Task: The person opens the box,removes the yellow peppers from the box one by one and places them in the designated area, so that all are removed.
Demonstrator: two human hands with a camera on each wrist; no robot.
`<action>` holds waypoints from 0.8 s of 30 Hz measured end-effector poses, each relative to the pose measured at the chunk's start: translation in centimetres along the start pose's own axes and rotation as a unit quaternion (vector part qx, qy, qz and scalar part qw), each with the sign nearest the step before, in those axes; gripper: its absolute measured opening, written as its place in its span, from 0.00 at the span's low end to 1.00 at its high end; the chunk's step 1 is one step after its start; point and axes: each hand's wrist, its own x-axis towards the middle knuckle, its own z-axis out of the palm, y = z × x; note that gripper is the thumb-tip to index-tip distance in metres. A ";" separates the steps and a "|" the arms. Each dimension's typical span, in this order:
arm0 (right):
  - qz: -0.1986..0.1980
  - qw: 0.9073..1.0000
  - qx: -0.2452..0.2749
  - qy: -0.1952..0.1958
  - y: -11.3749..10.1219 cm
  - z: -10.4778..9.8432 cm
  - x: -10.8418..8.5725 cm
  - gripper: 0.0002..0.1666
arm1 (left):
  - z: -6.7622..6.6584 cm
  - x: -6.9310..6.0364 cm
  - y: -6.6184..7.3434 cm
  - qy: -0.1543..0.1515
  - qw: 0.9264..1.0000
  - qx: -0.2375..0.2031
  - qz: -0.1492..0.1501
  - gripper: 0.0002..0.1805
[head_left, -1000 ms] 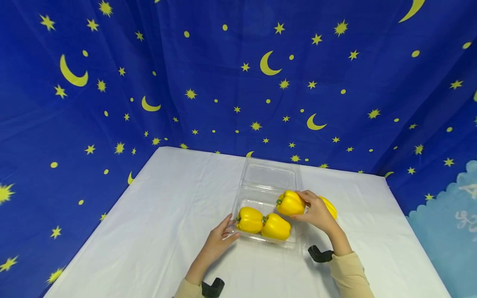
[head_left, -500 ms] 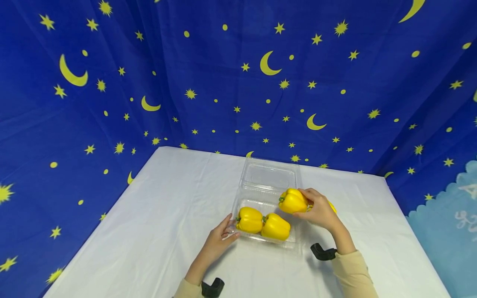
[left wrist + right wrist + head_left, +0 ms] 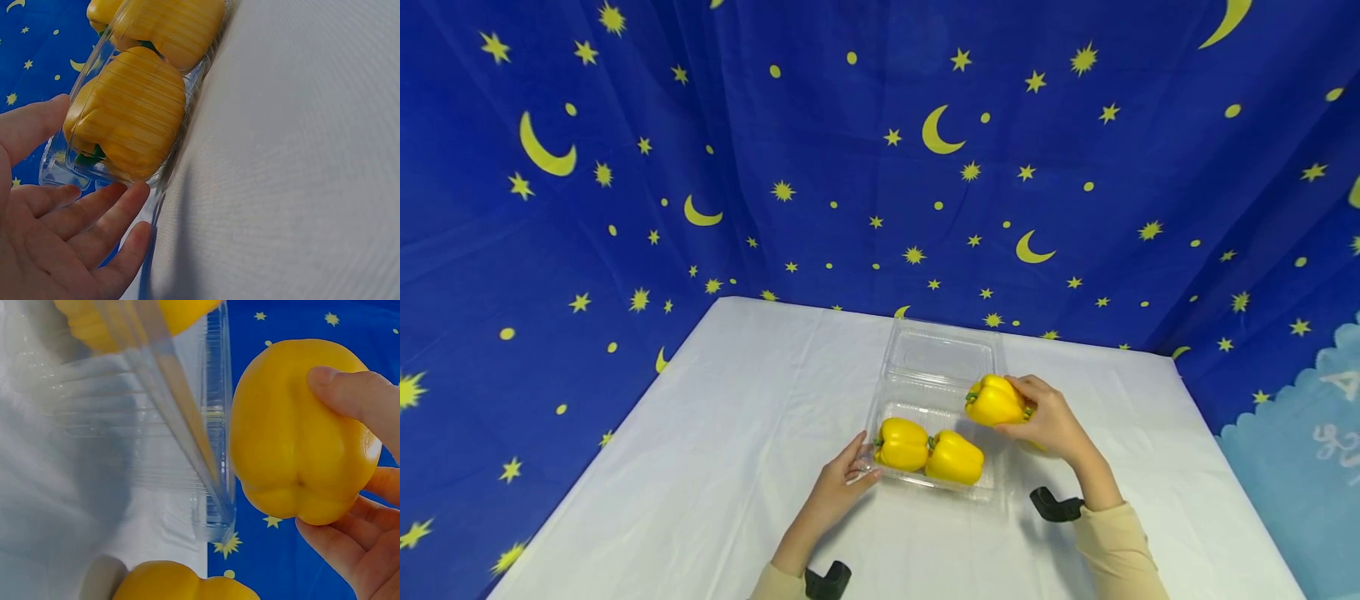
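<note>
Head, clear hinged container (image 3: 919, 408): lid (image 3: 943, 352) folded back, two yellow bell peppers (image 3: 903, 444) inside.
Head, right hand (image 3: 1049, 422): gripping third pepper (image 3: 991, 401), raised near container's right edge.
Left wrist, left hand (image 3: 62, 247): fingers extended, touching container corner.
Right wrist, fourth pepper (image 3: 187, 584): beside container, partly cropped.

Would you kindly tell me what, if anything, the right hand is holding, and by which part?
The right hand holds a pepper by opposite sides, near the end away from its stem.

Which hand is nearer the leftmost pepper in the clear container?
Left. The left hand is at the near left corner of the container, beside that pepper; the right hand holds another pepper, farther right.
</note>
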 end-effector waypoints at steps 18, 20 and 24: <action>0.020 1.000 0.023 -0.006 0.6 -1.2 -0.2 0.47 | 0.0 0.0 0.1 0.002 1.000 0.006 0.006 0.40; 0.019 1.000 0.018 -0.003 0.6 -1.4 -0.2 0.47 | 0.0 0.0 0.1 0.003 1.000 0.007 0.006 0.40; 0.025 1.000 0.011 0.002 0.7 -1.9 -0.3 0.47 | 0.0 -0.1 0.0 0.003 1.000 0.000 0.006 0.39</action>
